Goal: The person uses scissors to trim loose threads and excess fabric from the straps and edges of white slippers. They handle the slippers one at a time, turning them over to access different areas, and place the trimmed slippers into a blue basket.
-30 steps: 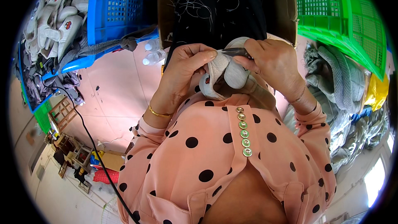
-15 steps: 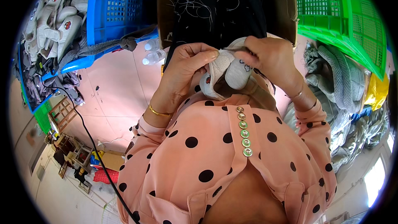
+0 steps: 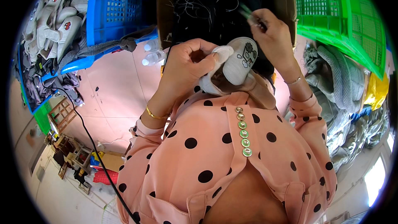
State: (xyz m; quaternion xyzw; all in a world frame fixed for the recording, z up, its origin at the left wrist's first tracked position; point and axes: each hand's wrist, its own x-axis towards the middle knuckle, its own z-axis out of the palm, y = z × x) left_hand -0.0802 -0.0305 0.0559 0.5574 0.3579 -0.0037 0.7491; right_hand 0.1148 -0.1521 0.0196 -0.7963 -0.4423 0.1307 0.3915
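Observation:
My left hand [image 3: 186, 64] pinches the edge of a small white cloth shoe [image 3: 240, 66] between thumb and fingers, just in front of my shirt. Its rounded toe bears a dark printed pattern and its opening faces me. A beige-brown piece [image 3: 261, 91] sticks out beneath it toward the right; I cannot tell whether it belongs to the shoe. My right hand [image 3: 273, 33] is raised beyond the shoe and apart from it, fingers closed on a slim tool [image 3: 246, 12] with a pale greenish tip. Motion blurs this tool, so its exact kind is unclear.
Loose white threads [image 3: 192, 4] lie on the dark cloth over my lap. A blue crate [image 3: 93, 16] stands left, near piled white shoes [image 3: 68, 25]; a green crate [image 3: 352, 29] stands right, above grey fabric [image 3: 342, 79]. Plastic bottles [image 3: 153, 57] and a black cable [image 3: 85, 126] are at the left.
My right hand has come away from the shoe, moving up and slightly right, and the slim tool now shows in it. The shoe has turned, showing more of its printed toe.

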